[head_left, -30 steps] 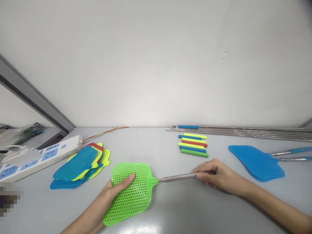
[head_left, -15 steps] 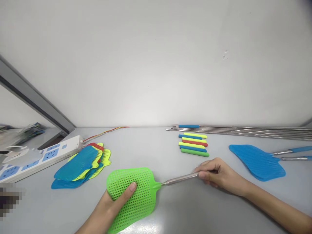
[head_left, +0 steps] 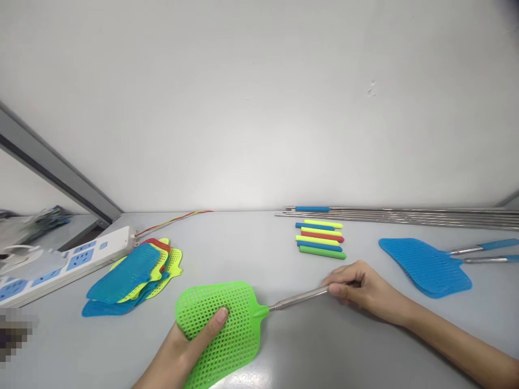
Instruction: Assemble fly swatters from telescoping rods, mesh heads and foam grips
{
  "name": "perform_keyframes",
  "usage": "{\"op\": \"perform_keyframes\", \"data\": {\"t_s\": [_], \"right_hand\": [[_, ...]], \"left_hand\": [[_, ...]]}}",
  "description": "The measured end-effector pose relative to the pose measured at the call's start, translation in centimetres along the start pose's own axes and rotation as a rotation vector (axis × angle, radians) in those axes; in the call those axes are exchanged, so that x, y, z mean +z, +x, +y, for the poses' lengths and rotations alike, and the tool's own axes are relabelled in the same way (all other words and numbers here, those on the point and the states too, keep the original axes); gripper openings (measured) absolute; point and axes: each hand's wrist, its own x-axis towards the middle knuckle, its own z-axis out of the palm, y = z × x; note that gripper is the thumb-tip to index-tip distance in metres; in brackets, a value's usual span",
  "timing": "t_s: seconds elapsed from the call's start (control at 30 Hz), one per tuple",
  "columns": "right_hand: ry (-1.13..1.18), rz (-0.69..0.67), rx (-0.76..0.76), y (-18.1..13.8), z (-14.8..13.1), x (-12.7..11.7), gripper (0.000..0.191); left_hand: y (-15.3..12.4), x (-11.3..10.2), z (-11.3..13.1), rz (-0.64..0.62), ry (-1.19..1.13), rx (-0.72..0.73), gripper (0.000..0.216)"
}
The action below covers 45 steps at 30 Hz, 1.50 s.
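A green perforated fly swatter head [head_left: 239, 329] is gripped by my left hand [head_left: 190, 346], thumb on top and fingers hidden beneath. From its neck a metal telescopic rod [head_left: 300, 298] runs to the right. My right hand [head_left: 360, 289] pinches the far end of that rod between thumb and fingers; the tip is covered by them. Beyond the right hand lie colored tubular grips [head_left: 322, 249] in green, blue, yellow and red, side by side.
Blue swatters [head_left: 425, 265] with metal rods lie at right. Several metal rods [head_left: 405, 216] rest along the wall. Blue, yellow and red swatter heads [head_left: 125, 273] are piled at left, beside a white power strip [head_left: 73, 270].
Both hands keep their hold on the swatter head and rod, almost unmoved. The view has shifted very slightly.
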Motion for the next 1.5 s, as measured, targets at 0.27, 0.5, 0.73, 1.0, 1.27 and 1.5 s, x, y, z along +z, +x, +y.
{"op": "perform_keyframes", "data": {"t_s": [0.27,0.5,0.73,1.0,1.27,1.5], "right_hand": [[-0.002,-0.043,0.040,0.2,-0.4,0.0,0.034],[0.037,-0.038,0.101,0.1,-0.2,-0.3,0.032],[0.050,-0.032,0.166,0.3,-0.6,-0.2,0.036],[0.055,0.023,0.229,0.3,-0.3,0.1,0.035],[-0.033,0.133,0.071,0.5,-0.1,0.2,0.027],[-0.283,-0.042,-0.041,-0.4,-1.1,1.2,0.030]], "left_hand": [[-0.4,0.1,-0.3,0.069,0.115,0.134,0.032],[-0.6,0.1,-0.3,0.089,0.149,0.160,0.032],[-0.2,0.3,0.6,-0.030,-0.068,0.019,0.038],[0.1,0.2,2.2,-0.059,-0.241,-0.153,0.051],[1.6,-1.1,2.9,-0.061,-0.301,-0.094,0.037],[1.1,-2.0,3.0,-0.164,-0.093,-0.083,0.056]]}}
